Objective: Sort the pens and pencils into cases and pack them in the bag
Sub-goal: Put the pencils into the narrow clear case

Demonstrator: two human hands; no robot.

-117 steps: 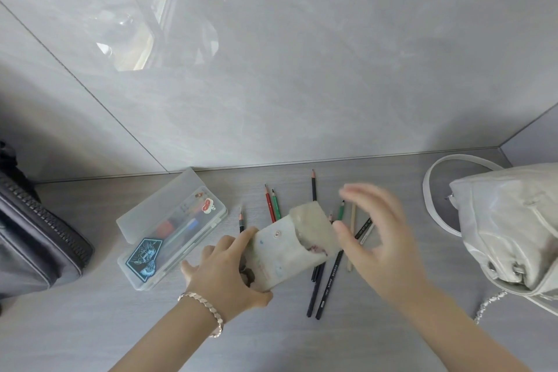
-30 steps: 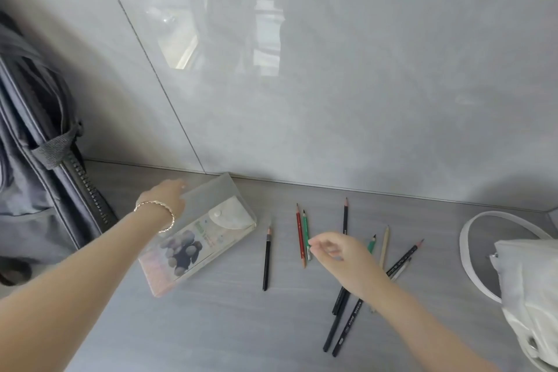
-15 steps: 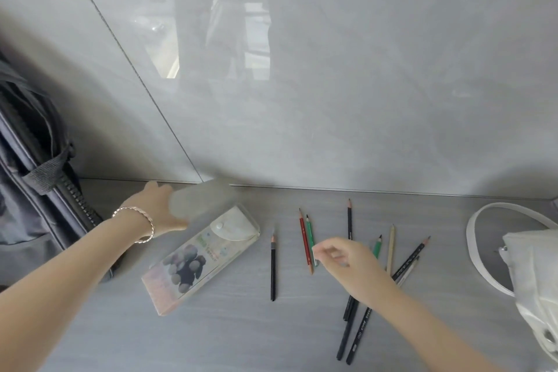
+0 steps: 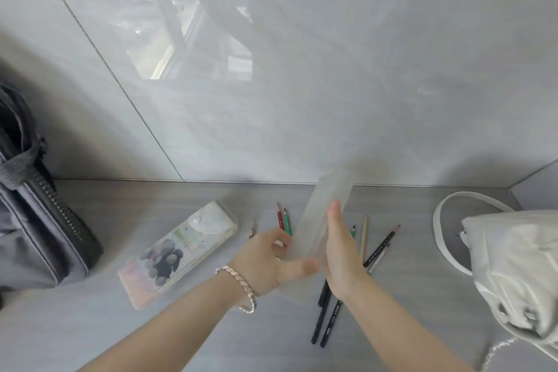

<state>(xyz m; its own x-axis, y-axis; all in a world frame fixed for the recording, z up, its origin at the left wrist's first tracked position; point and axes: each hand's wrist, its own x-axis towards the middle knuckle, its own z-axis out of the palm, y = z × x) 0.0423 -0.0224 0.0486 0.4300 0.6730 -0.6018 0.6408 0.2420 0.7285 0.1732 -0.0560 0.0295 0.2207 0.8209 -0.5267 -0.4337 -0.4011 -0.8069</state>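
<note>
I hold a frosted translucent plastic case (image 4: 324, 214) tilted up above the counter. My left hand (image 4: 271, 260) grips its near end, thumb over the front. My right hand (image 4: 339, 248) lies flat against its right side, fingers straight. Under and around it lie several loose pencils: a red and a green one (image 4: 283, 219), a plain wooden one (image 4: 363, 234), and black ones (image 4: 327, 315). A soft pouch case (image 4: 178, 251) with a snap flap and a pebble picture lies closed to the left.
A dark grey zipped bag (image 4: 33, 220) stands at the left against the tiled wall. A white handbag (image 4: 519, 269) with a loop strap sits at the right edge. The grey counter (image 4: 151, 335) runs toward me.
My left hand has carried the frosted case from the left side over to the pencils. My right hand rose from the pencils and now rests on the case.
</note>
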